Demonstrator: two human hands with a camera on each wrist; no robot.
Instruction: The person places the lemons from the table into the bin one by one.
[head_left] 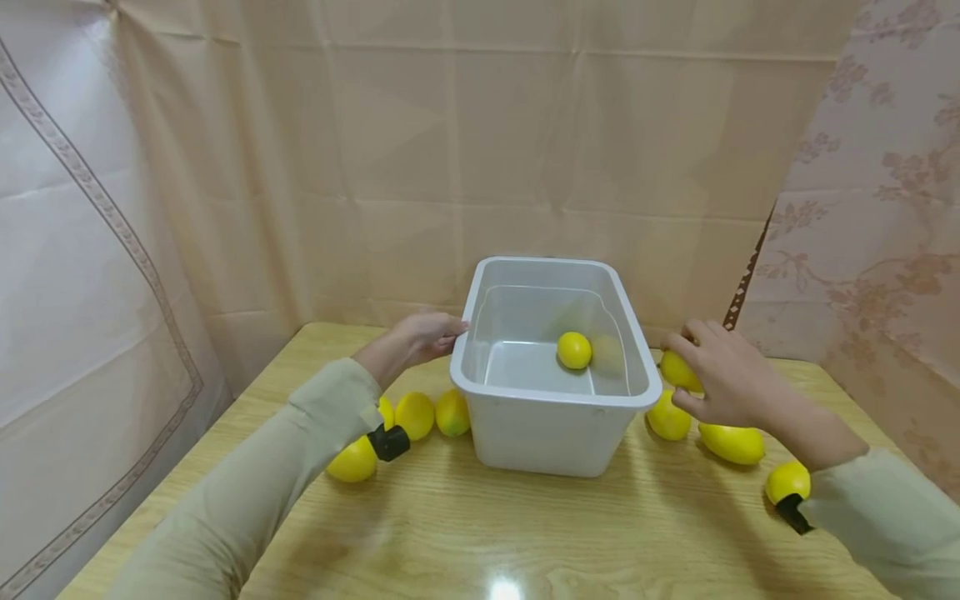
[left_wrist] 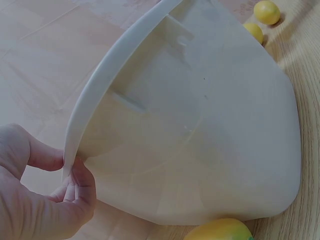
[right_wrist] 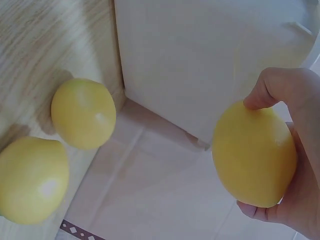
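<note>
A white plastic bin (head_left: 540, 429) stands on the wooden table, with one lemon (head_left: 574, 351) lying on its floor. My left hand (head_left: 429, 335) pinches the bin's left rim between thumb and fingers, seen close in the left wrist view (left_wrist: 47, 187). Just right of the bin, my right hand (head_left: 723, 375) grips a lemon (right_wrist: 254, 154) above the table, thumb on one side and fingers on the other. Under and beside that hand lie a lemon (head_left: 669, 417), another lemon (head_left: 732, 443) and a third lemon (head_left: 787, 482) near the sleeve.
Left of the bin several more lemons lie on the table (head_left: 480, 533), among them a greenish-tinged lemon (head_left: 453, 413) close to its wall and a lemon (head_left: 352, 462) partly behind the wrist camera. A beige cloth (head_left: 450, 150) hangs behind the table.
</note>
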